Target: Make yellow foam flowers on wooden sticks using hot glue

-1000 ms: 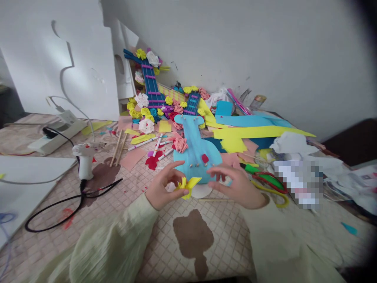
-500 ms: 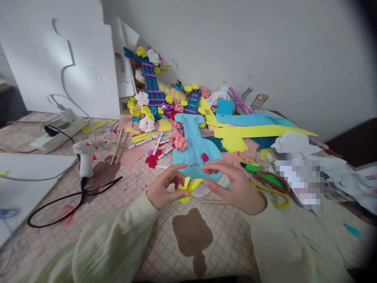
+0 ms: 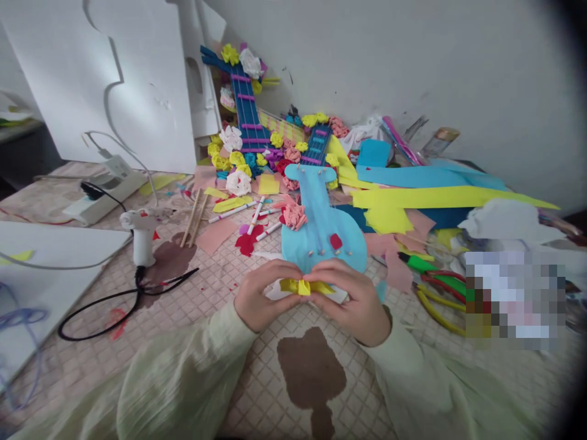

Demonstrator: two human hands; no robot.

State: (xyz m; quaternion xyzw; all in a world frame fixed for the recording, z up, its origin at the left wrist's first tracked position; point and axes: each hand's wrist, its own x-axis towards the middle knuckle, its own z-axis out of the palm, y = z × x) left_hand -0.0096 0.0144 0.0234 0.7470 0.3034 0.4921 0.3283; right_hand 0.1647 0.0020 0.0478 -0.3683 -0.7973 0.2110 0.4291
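Note:
A small folded piece of yellow paper is held between both hands, above the near edge of the blue guitar-shaped piece. My left hand pinches it from the left with thumb and fingers. From the right, my right hand grips it the same way, and the fingertips of both hands nearly meet. Just beyond lies the light-blue guitar shape, with a pink crumpled paper flower on its left side and a dark red spot on its body.
A white glue gun stands at left with its black cable, near a power strip. Markers and wooden sticks lie left of centre. Behind are dark-blue decorated guitars. Green-handled scissors and yellow strips lie right.
My right hand has moved in and closed on the yellow paper, which my left hand alone held before. The view has shifted slightly, so the table items appear moved.

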